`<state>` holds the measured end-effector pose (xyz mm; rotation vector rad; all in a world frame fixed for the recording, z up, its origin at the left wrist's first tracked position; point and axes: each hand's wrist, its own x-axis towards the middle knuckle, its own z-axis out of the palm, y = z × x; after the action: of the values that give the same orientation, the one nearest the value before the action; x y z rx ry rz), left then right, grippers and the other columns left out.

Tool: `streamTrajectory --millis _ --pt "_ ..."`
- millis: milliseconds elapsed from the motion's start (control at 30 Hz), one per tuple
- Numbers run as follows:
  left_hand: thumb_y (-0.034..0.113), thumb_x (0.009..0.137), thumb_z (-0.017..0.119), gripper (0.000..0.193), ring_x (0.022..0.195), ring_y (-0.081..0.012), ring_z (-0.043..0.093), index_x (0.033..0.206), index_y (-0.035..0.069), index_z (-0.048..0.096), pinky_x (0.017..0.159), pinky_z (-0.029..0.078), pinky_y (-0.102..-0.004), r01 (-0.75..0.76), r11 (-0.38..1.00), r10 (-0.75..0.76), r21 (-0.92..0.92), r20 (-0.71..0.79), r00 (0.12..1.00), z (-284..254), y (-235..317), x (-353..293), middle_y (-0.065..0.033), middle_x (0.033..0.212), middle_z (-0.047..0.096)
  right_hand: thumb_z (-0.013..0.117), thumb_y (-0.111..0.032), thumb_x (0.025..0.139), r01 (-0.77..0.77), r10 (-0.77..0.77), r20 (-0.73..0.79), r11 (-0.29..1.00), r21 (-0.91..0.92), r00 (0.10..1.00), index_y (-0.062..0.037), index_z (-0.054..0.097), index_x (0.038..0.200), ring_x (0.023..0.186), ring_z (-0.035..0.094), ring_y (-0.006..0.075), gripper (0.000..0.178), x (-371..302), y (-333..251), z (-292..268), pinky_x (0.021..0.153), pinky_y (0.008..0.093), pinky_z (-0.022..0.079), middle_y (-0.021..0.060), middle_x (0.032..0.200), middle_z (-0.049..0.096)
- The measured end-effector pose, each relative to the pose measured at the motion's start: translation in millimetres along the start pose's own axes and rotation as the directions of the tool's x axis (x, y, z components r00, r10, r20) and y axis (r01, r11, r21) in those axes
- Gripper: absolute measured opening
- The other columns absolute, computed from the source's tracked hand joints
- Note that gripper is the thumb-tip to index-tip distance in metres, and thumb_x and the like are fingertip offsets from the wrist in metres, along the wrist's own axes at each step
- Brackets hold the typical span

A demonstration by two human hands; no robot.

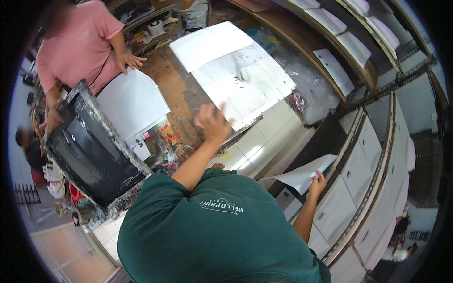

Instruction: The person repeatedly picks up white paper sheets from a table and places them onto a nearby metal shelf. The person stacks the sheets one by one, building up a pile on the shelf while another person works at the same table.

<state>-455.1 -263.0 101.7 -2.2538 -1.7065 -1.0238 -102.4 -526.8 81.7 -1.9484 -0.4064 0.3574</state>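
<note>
My right hand [316,185] pinches the edge of a thin white paper sheet [302,175], which bends out to the left beside the rack. Over the near edge of the wooden worktable, my left hand [213,123] has its fingers spread and slightly blurred, with nothing in it. Close by that hand lies a white board [247,78] with dark smudges; whether the fingers touch its edge I cannot tell. A blank white sheet [212,43] covers its far end.
A person in a pink shirt [80,42] rests one hand on a white paper stack [134,101] and holds a tilted screen-printing frame [94,146] with black ink. Shelves with printed sheets [347,181] rise on the right. Clear plastic wrap [309,87] lies beyond the board.
</note>
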Motion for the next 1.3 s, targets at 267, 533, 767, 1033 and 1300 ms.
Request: streamTrajectory --millis 267,533,767,1033,1300 --pt "0.058 0.065 0.069 0.093 0.125 -0.0284 0.037 0.14 0.021 0.031 0.097 0.024 -0.0601 0.294 0.884 -0.423 0.365 0.352 0.835 84.0 -111.3 40.7 -0.0083 0.136 0.042 0.044 0.008 0.071 -0.028 0.014 -0.088 0.988 -0.153 0.996 0.0028 0.059 0.11 0.096 0.057 0.017 0.043 -45.7 -4.3 -47.2 0.083 0.0251 0.043 0.0106 0.105 0.06" --pt "0.034 0.08 0.056 0.047 0.095 -0.0292 0.059 0.121 0.012 0.055 0.074 0.047 -0.0458 0.16 0.953 -0.239 0.256 0.315 0.919 118.7 -119.2 15.1 -0.007 0.109 0.062 0.05 0.004 0.069 -0.358 0.159 -0.499 0.872 -0.334 0.852 -0.0085 0.05 0.119 0.085 0.061 0.0312 0.052 -180.1 -33.3 -79.6 0.072 0.036 0.048 0.0161 0.098 0.061" --pt "0.018 0.08 0.054 0.047 0.086 -0.0303 0.063 0.127 0.01 0.05 0.072 0.049 -0.0431 0.142 0.99 -0.141 0.02 0.308 0.941 118.7 -133.6 17.3 -0.0074 0.099 0.064 0.054 -0.017 0.083 -0.74 0.101 -0.828 0.517 -0.431 0.552 -0.0077 0.064 0.096 0.078 0.063 0.0309 0.018 -333.0 63.4 -156.4 0.071 0.0364 0.048 0.0143 0.084 0.066" --pt "0.018 0.085 0.056 0.042 0.082 -0.0273 0.061 0.125 0.008 0.052 0.068 0.049 -0.0375 -0.061 0.922 0.166 -0.383 0.246 0.955 59.7 -20.8 -29.3 -0.0129 0.093 0.064 0.049 -0.025 0.084 -0.953 0.102 -0.947 0.041 -0.301 0.304 -0.0129 0.065 0.099 0.092 0.061 0.0331 0.025 -506.5 142.0 -297.3 0.078 0.0411 0.048 0.0128 0.099 0.064" --pt "0.012 0.085 0.061 0.043 0.076 -0.011 0.053 0.127 0.007 0.05 0.063 0.042 -0.0241 0.063 0.713 0.331 -0.698 0.415 0.848 -22.3 57.2 -126.3 -0.0037 0.087 0.061 0.047 -0.027 0.082 -0.966 0.029 -0.967 -0.037 -0.255 0.254 -0.0176 0.065 0.105 0.1 0.059 0.0317 0.03 -537.6 227.6 -417.8 0.085 0.0419 0.047 0.0102 0.108 0.063"
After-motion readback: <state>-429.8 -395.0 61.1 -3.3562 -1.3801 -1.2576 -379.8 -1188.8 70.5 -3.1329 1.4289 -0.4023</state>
